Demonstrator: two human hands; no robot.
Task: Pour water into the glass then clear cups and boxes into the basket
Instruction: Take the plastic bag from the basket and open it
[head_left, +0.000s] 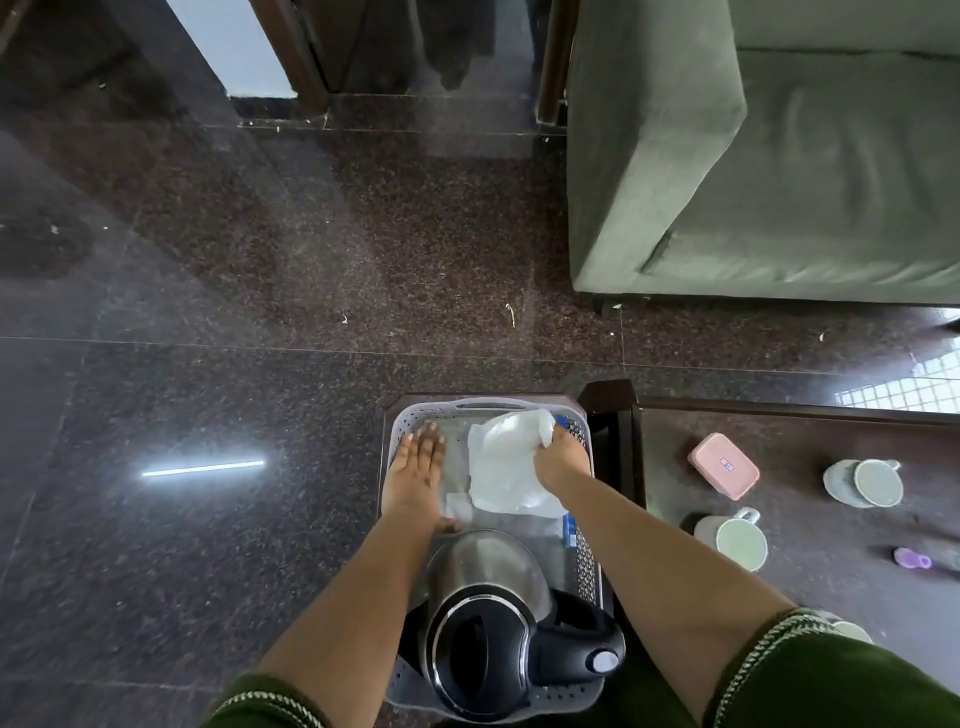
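A grey perforated basket sits on a small dark stool below me. Inside it stand a steel kettle with a black lid at the near end and a white plastic bag at the far end. My left hand lies flat, fingers straight, in the basket's left part. My right hand grips the bag's right edge. A blue box peeks out under the bag. On the dark table to the right lie a pink box and two pale green cups.
A purple item lies at the table's right side. A green sofa stands at the far right. Dark polished granite floor spreads to the left and ahead. A doorway with dark wooden frames is at the top.
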